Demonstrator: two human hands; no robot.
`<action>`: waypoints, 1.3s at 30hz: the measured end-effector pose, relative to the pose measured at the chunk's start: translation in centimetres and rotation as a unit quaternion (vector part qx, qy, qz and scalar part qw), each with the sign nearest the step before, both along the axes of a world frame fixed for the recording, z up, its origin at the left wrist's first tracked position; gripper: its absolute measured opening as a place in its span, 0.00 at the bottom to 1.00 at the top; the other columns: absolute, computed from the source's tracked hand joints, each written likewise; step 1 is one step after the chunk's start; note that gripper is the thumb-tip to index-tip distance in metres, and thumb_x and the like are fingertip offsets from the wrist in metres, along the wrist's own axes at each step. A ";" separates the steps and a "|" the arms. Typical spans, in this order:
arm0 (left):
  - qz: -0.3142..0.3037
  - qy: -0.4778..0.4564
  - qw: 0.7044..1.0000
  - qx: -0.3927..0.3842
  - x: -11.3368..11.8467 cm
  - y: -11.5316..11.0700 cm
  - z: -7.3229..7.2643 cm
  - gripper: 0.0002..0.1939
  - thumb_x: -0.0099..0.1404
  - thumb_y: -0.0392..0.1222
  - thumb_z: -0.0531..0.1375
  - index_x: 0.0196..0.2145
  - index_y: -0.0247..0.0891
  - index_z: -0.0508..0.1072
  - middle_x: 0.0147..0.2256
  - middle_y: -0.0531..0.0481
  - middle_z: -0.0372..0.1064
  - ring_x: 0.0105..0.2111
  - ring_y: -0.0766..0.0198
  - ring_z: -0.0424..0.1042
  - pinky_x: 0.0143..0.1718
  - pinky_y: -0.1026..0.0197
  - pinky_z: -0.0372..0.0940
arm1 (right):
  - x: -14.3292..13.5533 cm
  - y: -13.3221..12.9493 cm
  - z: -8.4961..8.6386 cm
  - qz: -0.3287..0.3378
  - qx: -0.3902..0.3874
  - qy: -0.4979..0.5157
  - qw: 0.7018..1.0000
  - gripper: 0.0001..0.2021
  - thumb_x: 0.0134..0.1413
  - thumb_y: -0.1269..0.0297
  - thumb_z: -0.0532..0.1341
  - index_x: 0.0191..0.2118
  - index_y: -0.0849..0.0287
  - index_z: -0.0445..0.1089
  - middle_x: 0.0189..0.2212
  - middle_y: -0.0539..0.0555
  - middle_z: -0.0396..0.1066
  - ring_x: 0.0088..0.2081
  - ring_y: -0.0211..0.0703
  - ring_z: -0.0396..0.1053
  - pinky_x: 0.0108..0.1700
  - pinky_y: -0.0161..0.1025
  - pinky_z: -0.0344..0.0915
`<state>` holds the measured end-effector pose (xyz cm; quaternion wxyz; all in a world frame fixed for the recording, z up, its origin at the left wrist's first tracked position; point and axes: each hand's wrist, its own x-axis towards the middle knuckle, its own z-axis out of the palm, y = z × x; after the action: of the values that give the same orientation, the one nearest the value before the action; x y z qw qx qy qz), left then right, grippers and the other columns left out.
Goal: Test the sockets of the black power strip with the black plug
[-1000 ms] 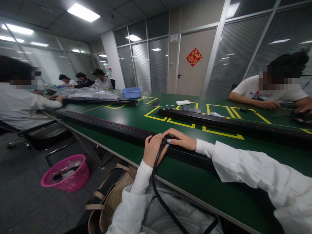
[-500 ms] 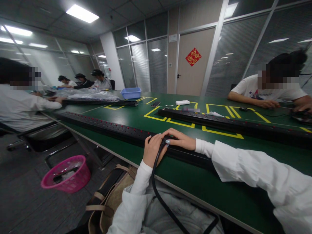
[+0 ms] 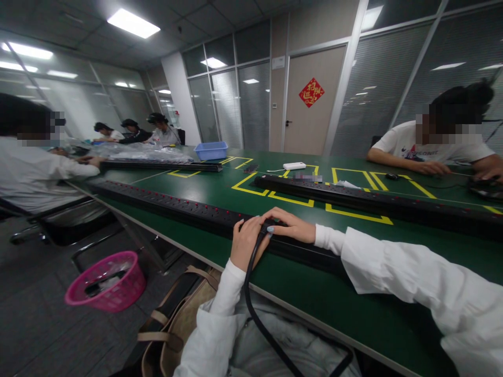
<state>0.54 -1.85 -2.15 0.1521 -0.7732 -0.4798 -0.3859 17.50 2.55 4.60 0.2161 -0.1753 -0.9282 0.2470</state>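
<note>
A long black power strip (image 3: pixel 168 204) with a row of small red spots lies along the near side of the green table. My left hand (image 3: pixel 245 242) is closed at the end of a thick black power cord (image 3: pixel 251 303), fingers over the strip's top. From the other side, my right hand (image 3: pixel 291 225) reaches in, its thumb and fingers closed around the same cord end. Both hands meet over the strip and partly hide the plug. Whether the plug sits fully in the strip I cannot see. From my hands the cord hangs down over my lap.
A second black power strip (image 3: pixel 369 199) lies farther back, near yellow tape outlines. Behind are a white device (image 3: pixel 294 166) and a blue bin (image 3: pixel 211 151). Co-workers sit left and right. A pink basket (image 3: pixel 108 283) stands on the floor beside a bag (image 3: pixel 184 324).
</note>
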 end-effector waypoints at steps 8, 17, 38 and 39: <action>0.004 0.004 1.000 0.003 0.0 -0.1 0.0 0.18 0.60 0.42 0.51 0.49 0.39 0.61 0.46 0.45 0.66 0.48 0.59 0.62 0.50 0.53 0.50 | 0.0 -0.2 0.1 -0.007 0.008 -0.004 1.000 0.15 0.57 0.59 0.50 0.47 0.58 0.59 0.42 0.54 0.60 0.45 0.42 0.57 0.50 0.43 0.53; 0.004 0.006 1.000 -0.002 0.0 0.0 0.0 0.19 0.60 0.42 0.51 0.49 0.39 0.60 0.46 0.45 0.66 0.48 0.60 0.62 0.50 0.53 0.49 | 0.0 -0.2 0.1 -0.002 0.012 0.001 1.000 0.15 0.57 0.59 0.50 0.47 0.59 0.59 0.41 0.55 0.60 0.45 0.41 0.57 0.49 0.42 0.54; 0.003 0.001 1.000 -0.003 0.0 0.0 0.0 0.18 0.60 0.43 0.51 0.49 0.38 0.61 0.46 0.45 0.65 0.49 0.59 0.62 0.51 0.52 0.49 | 0.0 -0.2 0.1 -0.006 0.011 -0.004 1.000 0.15 0.57 0.58 0.50 0.48 0.58 0.59 0.42 0.55 0.60 0.45 0.41 0.57 0.50 0.43 0.53; 0.003 0.001 1.000 -0.004 0.0 0.0 0.0 0.18 0.60 0.42 0.51 0.49 0.38 0.61 0.46 0.45 0.65 0.49 0.59 0.62 0.51 0.52 0.49 | 0.0 -0.2 0.1 -0.006 0.011 -0.004 1.000 0.15 0.57 0.58 0.50 0.48 0.58 0.59 0.42 0.55 0.60 0.45 0.41 0.57 0.50 0.43 0.53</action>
<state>0.52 -1.87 -2.18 0.1509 -0.7730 -0.4831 -0.3825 17.52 2.37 4.70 0.2162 -0.1790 -0.9307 0.2347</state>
